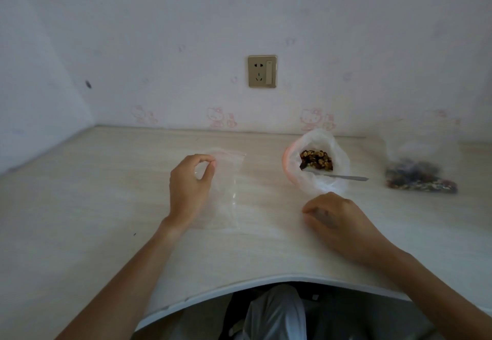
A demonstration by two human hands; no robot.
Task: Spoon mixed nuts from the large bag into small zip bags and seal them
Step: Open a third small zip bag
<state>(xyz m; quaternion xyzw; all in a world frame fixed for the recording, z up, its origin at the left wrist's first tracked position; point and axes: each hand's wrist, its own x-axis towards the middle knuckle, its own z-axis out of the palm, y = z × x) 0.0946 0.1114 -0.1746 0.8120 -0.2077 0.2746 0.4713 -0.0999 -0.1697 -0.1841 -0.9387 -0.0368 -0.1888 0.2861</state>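
My left hand (190, 185) pinches the top edge of an empty small zip bag (226, 193) that lies flat on the table (93, 206), thumb and forefinger closed on the plastic. My right hand (338, 220) rests on the table with fingers loosely curled, holding nothing. Just beyond it stands the large bag (316, 164) of mixed nuts, a spoon (343, 177) sticking out. Farther right lies a filled zip bag (420, 177).
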